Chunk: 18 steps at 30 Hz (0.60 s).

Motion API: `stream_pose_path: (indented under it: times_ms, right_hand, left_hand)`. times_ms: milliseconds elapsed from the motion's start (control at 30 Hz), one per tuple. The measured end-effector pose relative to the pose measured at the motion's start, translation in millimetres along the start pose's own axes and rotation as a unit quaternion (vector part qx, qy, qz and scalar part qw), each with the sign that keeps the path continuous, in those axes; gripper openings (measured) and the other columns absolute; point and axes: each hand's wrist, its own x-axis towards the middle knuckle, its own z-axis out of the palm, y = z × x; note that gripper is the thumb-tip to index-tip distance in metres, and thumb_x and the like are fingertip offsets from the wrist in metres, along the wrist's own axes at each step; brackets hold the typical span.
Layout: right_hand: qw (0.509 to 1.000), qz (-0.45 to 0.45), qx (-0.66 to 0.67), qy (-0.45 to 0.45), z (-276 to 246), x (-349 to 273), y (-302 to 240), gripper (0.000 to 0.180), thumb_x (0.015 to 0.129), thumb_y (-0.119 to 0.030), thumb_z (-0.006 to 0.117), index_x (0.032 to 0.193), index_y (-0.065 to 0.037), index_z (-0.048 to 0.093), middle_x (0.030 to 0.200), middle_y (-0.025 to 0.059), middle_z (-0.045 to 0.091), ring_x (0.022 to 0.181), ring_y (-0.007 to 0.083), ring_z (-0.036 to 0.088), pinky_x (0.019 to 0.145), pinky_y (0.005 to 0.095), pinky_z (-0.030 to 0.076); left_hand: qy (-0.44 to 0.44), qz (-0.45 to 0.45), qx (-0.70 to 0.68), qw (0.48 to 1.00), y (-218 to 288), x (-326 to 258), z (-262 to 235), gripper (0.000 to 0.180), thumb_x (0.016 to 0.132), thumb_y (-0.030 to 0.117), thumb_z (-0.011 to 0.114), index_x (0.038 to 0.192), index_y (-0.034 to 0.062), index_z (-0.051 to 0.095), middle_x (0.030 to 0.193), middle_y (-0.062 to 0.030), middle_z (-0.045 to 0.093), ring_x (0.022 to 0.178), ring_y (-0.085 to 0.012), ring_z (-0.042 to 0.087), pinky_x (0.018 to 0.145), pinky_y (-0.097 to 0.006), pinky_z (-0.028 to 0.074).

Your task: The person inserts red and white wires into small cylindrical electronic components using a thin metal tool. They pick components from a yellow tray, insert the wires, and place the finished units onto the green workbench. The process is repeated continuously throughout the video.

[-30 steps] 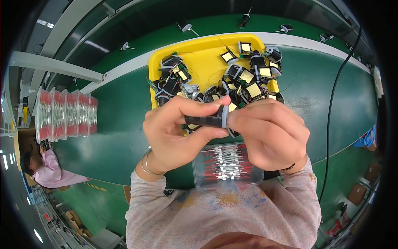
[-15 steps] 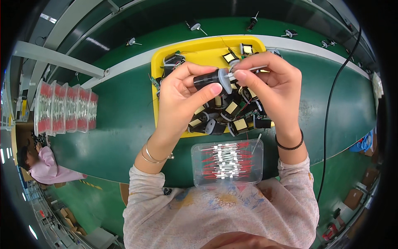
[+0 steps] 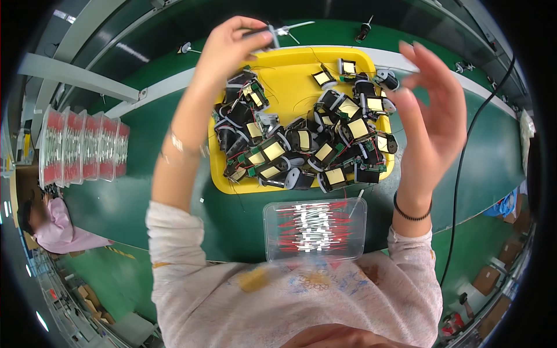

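While the left hand (image 3: 232,43) is pinching a small black part (image 3: 268,32) above the far edge of the yellow tray (image 3: 290,93), the right hand (image 3: 432,110) is hanging open, empty. The part is looking light and stiff, with thin fragile wires; gripping its body is safer.

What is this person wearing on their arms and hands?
Both hands are bare, without gloves. The left hand has a thin pale bracelet at the wrist; the right hand has a thin dark band. Pale, paint-speckled long sleeves are pushed up toward the elbows.
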Motion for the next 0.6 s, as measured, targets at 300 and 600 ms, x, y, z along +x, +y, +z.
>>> stream_pose_path:
  times_ms: [300, 600]
  right_hand:
    - [0.681, -0.039, -0.126, -0.721, 7, -88, -15, 0.011, 0.074, -0.013, 0.054, 0.078, -0.002, 0.054, 0.072, 0.0096, 0.057, 0.060, 0.0240, 0.061, 0.048, 0.0337, 0.049]
    - [0.648, -0.003, -0.164, -0.743, 16, -120, -8, 0.017, 0.061, -0.002, 0.058, 0.077, 0.002, 0.056, 0.077, 0.0143, 0.059, 0.070, 0.0274, 0.062, 0.053, 0.0348, 0.051]
  left_hand:
    - [0.071, 0.176, 0.423, 0.886, -74, 68, -43, 0.029, 0.072, 0.024, 0.066, 0.094, 0.0063, 0.061, 0.096, -0.0114, 0.062, 0.087, -0.0242, 0.060, 0.076, -0.032, 0.046]
    - [-0.271, 0.113, 0.595, 0.748, -16, -24, 15, 0.013, 0.069, 0.019, 0.064, 0.078, 0.0096, 0.064, 0.073, -0.0078, 0.063, 0.074, -0.0260, 0.061, 0.064, -0.036, 0.047]
